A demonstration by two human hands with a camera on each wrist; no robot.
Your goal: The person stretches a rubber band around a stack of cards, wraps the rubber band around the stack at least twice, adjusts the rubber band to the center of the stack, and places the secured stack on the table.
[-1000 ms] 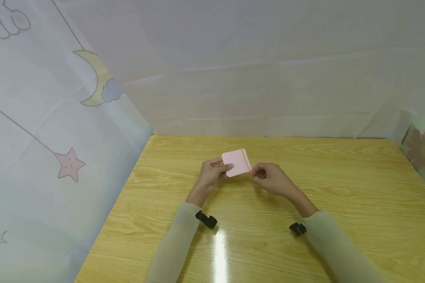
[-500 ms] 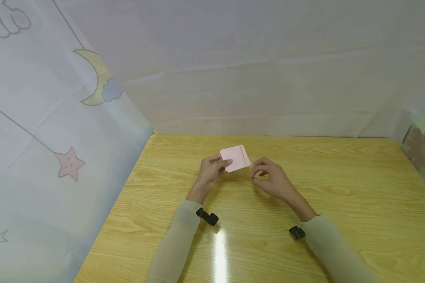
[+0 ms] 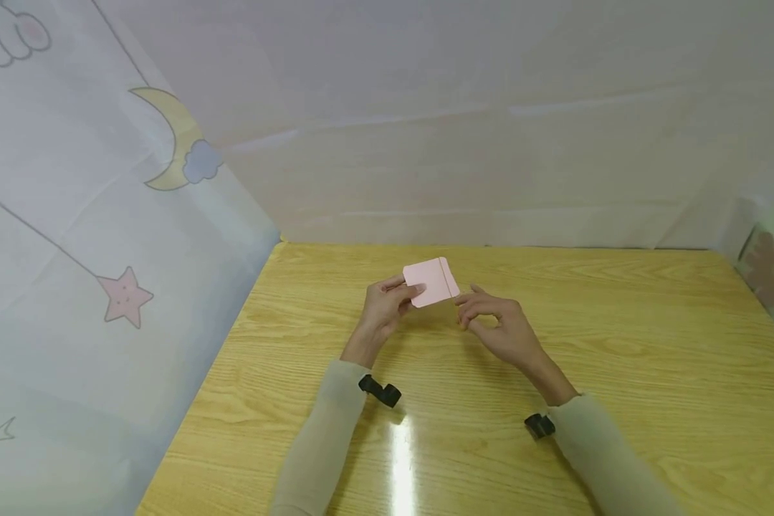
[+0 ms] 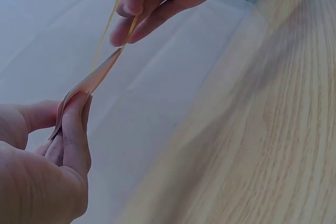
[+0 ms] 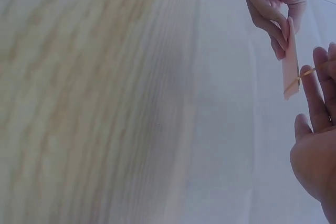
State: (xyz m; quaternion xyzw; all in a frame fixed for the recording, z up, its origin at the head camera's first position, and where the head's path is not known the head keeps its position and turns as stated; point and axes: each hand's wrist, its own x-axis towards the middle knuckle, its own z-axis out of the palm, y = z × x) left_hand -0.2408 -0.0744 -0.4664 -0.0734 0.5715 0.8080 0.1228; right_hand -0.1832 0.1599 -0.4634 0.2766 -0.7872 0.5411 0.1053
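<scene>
A small pink square card or thin stack of cards (image 3: 428,282) is held up over the table, its left side pinched between the thumb and fingers of my left hand (image 3: 380,309). Around its right end runs a thin yellow rubber band (image 4: 108,25), which shows as a line across the pink face in the head view. My right hand (image 3: 502,328) is at the card's lower right corner, with the band looped over its bent fingers and drawn out from the edge. Seen edge-on in the left wrist view, the pink card (image 4: 94,78) bends slightly.
The wood-grain table (image 3: 619,344) stretches beneath both hands. A pale sheet (image 3: 387,172) stands along its back edge, and another printed with a moon and star (image 3: 127,297) is on the left. Each wrist wears a small black camera (image 3: 539,426).
Both hands and the pink card have risen slightly in the head view. The right hand's fingers have gone from pinching at the card's corner to spreading more, with the band stretched over them.
</scene>
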